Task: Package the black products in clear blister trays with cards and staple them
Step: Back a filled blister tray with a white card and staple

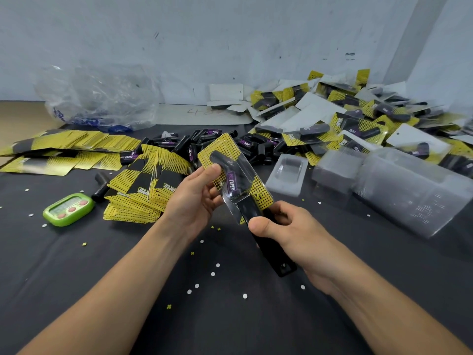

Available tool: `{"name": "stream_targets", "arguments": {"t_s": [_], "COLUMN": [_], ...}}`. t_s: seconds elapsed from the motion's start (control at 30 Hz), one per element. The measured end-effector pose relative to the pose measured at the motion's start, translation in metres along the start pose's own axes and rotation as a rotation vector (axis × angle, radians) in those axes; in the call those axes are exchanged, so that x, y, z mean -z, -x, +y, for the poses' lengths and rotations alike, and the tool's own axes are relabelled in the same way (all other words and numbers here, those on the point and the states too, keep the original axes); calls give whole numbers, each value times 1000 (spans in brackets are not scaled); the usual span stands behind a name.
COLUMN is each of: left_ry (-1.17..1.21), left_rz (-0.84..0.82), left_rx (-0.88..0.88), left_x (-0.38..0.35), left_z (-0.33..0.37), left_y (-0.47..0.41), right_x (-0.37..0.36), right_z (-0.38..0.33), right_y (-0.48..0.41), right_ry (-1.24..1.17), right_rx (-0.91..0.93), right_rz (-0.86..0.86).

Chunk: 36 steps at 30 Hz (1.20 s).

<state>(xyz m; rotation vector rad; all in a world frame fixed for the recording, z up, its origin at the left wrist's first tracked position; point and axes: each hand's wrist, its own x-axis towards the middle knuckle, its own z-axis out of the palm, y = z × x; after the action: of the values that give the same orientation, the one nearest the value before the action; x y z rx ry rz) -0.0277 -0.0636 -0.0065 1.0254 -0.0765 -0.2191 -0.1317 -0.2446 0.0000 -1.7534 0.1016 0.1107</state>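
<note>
We hold the pack (230,172) tilted above the cloth (102,265). Our left hand (197,193) grips its left edge, with the thumb on the clear blister front and the fingers curled behind the yellow card. Our right hand (289,231) is wrapped round the black stapler (268,242), thumb on top. The stapler's nose sits over the pack's near lower edge; we cannot tell whether it is squeezed.

Just left of the pack a fanned stack of cards (138,196) crowds in, its edge close to our left wrist. Further left lies a green timer (67,208). Behind the pack is a pile of loose products (204,143), and well behind it to the left a crumpled bag (102,98) leans on the wall. Right of the pack stand nested trays (399,190), and behind them the finished packs (358,116) are heaped. Nearer us than the pack, dark cloth runs between our forearms, scattered with paper dots (213,274).
</note>
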Motion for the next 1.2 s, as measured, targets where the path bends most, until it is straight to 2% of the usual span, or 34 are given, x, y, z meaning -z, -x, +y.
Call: {"name": "stream_targets", "arguments": {"t_s": [0.33, 0.47, 0.57, 0.63, 0.7, 0.77, 0.83, 0.87, 0.93, 1.07, 1.2], "left_ry": [3, -62, -54, 61, 181, 224, 197, 171, 118, 45, 25], "left_rz": [-23, 61, 193, 292, 307, 205, 69, 22, -26, -150, -336], "left_rx": [3, -11, -43, -26, 4, 26, 46, 52, 57, 38, 6], "left_x": [2, 1, 4, 9, 11, 10, 6, 4, 0, -1, 0], "left_z": [-2, -5, 0, 6, 10, 11, 11, 10, 8, 5, 2], "left_y": [0, 0, -2, -4, -2, 1, 5, 7, 8, 9, 9], "right_x": [-10, -6, 7, 14, 20, 20, 17, 15, 11, 6, 9], "right_z": [-4, -6, -12, -15, -17, -20, -26, -30, -35, -34, -34], "right_y": [-4, -6, -4, -2, -1, -1, -5, -8, -11, -17, -23], "right_ry": [44, 36, 224, 372, 472, 502, 383, 314, 285, 359, 299], "right_rx": [-22, -104, -178, -204, -213, -111, 35, 94, 157, 156, 190], "right_rz": [125, 3, -105, -94, -102, -18, 164, 200, 165, 102, 239]}}
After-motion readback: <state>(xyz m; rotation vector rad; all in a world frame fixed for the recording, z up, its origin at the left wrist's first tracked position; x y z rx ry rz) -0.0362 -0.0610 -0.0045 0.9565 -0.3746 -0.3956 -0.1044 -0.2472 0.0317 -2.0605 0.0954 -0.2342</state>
